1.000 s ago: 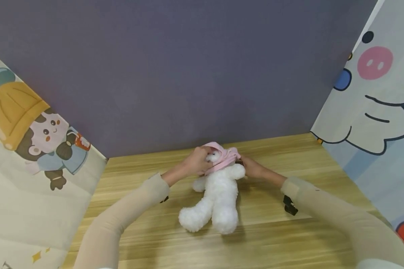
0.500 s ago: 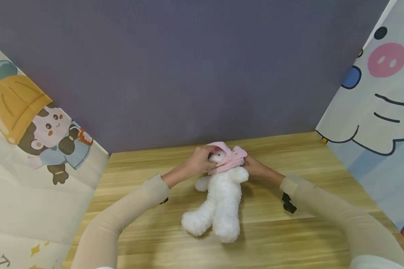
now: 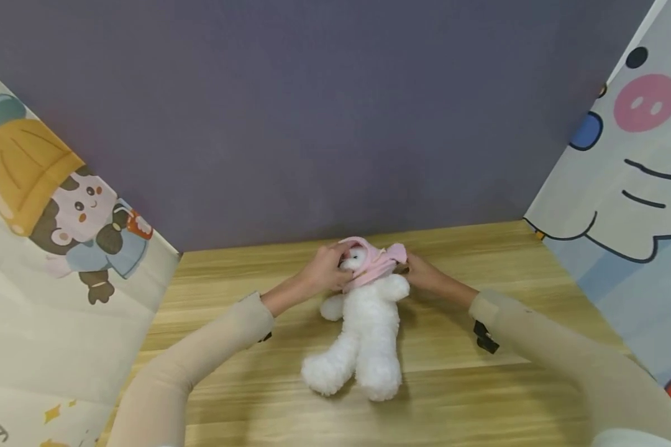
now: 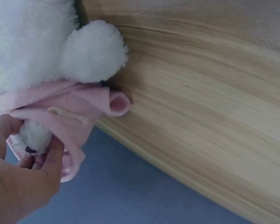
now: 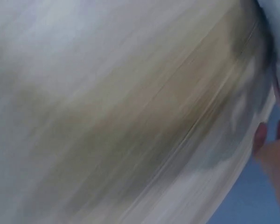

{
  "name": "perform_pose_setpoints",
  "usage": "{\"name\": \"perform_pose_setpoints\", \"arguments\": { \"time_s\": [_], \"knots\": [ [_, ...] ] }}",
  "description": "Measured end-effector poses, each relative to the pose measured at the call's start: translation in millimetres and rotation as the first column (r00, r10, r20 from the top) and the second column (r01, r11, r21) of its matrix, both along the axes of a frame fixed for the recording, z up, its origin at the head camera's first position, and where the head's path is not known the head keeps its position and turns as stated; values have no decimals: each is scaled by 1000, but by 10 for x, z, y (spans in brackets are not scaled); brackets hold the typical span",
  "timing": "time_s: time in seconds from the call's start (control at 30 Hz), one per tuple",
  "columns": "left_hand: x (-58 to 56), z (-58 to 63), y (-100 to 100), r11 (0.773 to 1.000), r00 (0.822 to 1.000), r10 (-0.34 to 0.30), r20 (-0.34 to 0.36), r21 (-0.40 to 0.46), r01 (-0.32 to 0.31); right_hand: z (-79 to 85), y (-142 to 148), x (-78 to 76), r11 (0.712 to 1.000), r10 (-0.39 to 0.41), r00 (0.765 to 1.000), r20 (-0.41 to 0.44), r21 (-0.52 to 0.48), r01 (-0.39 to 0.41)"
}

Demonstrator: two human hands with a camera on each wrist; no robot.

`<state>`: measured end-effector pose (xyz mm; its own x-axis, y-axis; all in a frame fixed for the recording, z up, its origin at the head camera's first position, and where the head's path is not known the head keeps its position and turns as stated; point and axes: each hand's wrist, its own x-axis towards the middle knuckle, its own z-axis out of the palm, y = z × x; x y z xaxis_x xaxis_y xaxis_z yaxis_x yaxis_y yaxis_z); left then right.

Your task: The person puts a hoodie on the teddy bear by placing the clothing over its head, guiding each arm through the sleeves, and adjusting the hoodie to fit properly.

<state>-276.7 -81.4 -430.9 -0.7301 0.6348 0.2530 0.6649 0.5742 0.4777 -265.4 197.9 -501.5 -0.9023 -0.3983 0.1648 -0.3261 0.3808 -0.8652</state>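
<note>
A white plush toy (image 3: 371,316) lies on its back, legs toward me. Bunched round its head is a pink hoodie (image 3: 371,266) with a pale drawstring, the small muzzle (image 4: 36,135) showing in the opening. My left hand (image 3: 323,271) holds the toy's head there, thumb on one side of the muzzle and fingers inside the cloth on the other. Beside the hoodie's right side is my right hand (image 3: 425,275), partly hidden behind the pink cloth. In the right wrist view its blurred fingertips (image 5: 260,135) are spread apart near the cloth.
Wood-grain tabletop (image 3: 481,397) lies under the toy, its far edge close behind the toy's head. A grey-purple panel (image 3: 324,124) rises beyond it. Cartoon-printed sheets stand at the left (image 3: 45,347) and right (image 3: 648,217).
The toy's head and hoodie shift slightly right, then back left. Both hands stay at the hoodie with only small movements. The toy's body keeps nearly the same pose.
</note>
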Motion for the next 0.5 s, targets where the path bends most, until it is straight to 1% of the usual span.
{"name": "perform_pose_setpoints", "arguments": {
  "time_s": [0.07, 0.1, 0.17, 0.2, 0.23, 0.27, 0.3, 0.37, 0.43, 0.47, 0.5],
  "knots": [
    [-4, 5, -5, 1000, 1000, -11, -4, -25, 11, 15, 45, -16, 994, 81, 997, 15, -69, -80],
    [-12, 9, 0, 999, 1000, -20, -12, -33, 19, 34, 57, -18, 991, 98, 995, 20, -92, -96],
    [-29, 16, 19, 998, 999, -42, -25, -50, 40, 71, 59, -27, 993, 83, 996, -41, -81, -86],
    [-39, 16, 33, 997, 998, -55, -26, -57, 53, 79, 49, -32, 996, 59, 995, -80, -64, -64],
    [-47, 15, 49, 996, 998, -65, -19, -64, 64, 81, 32, -30, 999, 18, 992, -124, -41, -23],
    [-53, 12, 68, 995, 997, -73, -7, -67, 73, 75, 15, -20, 1000, -27, 985, -168, -14, 25],
    [-55, 4, 84, 994, 997, -79, 6, -74, 79, 63, -8, -6, 997, -70, 973, -220, 25, 78],
    [-49, -17, 109, 993, 996, -78, 35, -86, 81, 25, -54, 35, 978, -137, 939, -315, 107, 179],
    [-32, -41, 129, 994, 996, -69, 53, -85, 74, -13, -100, 83, 954, -173, 912, -372, 165, 249],
    [-21, -54, 135, 995, 996, -61, 61, -81, 66, -25, -118, 104, 941, -183, 901, -393, 197, 277],
    [-10, -66, 137, 995, 997, -50, 64, -78, 54, -32, -133, 117, 929, -186, 896, -403, 225, 294]
  ]
}}
